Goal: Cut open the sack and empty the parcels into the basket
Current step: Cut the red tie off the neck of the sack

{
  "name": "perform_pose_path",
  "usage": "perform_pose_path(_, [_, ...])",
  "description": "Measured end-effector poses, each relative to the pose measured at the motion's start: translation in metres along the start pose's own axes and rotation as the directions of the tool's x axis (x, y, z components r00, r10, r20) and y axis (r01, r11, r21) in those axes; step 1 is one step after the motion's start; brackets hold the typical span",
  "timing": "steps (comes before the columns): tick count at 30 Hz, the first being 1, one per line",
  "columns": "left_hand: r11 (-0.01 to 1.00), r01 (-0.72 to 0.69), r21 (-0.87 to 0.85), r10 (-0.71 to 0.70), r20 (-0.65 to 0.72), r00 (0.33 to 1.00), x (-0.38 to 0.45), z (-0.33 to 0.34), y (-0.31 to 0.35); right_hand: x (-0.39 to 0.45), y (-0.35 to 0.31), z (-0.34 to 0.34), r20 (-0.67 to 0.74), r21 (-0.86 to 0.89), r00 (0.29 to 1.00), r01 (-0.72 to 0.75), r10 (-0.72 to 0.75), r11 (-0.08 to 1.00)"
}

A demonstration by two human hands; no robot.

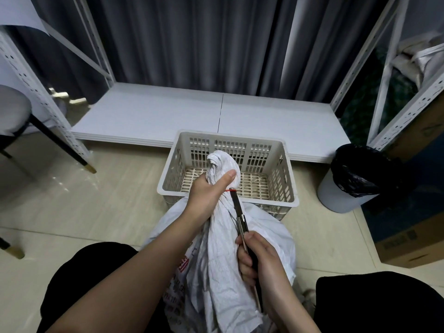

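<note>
While the left hand point(208, 188) gripped the sack point(223, 248) at its bunched neck, the right hand point(257, 258) clenched a cutter point(239, 212) against the red tie point(231, 189), near the basket point(286, 186).

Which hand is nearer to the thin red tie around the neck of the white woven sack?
Left. The left hand grips the sack neck right at the red tie; the right hand sits lower, holding the black-handled cutter whose tip reaches it.
</note>
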State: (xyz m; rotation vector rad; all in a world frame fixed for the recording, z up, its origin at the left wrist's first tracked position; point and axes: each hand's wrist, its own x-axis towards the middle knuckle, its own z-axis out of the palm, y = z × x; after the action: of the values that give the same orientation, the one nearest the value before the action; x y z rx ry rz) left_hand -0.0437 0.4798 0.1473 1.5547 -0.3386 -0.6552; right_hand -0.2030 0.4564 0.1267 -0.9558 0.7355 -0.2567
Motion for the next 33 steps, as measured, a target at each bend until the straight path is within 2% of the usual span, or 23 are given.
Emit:
perform_pose_path(13, [0.999,0.024,-0.042,-0.022,0.055,0.998,0.003,-0.002,-0.008,0.006,0.01,0.001,0.033,0.07,0.999,0.006,-0.008,0.997])
perform_pose_path(24, [0.988,-0.036,0.153,0.042,-0.039,0.998,0.007,0.001,-0.016,0.011,0.008,0.01,0.028,0.079,0.993,-0.121,0.119,0.99])
perform_pose_path(28, [0.97,-0.042,0.239,0.059,-0.068,0.996,0.009,0.0,-0.019,0.012,0.001,0.012,0.063,0.124,0.988,-0.151,0.144,0.981])
perform_pose_path(33, [0.973,-0.048,0.226,0.061,-0.053,0.997,0.009,0.0,-0.018,0.018,-0.003,0.011,0.153,0.221,0.971,-0.217,0.186,0.951])
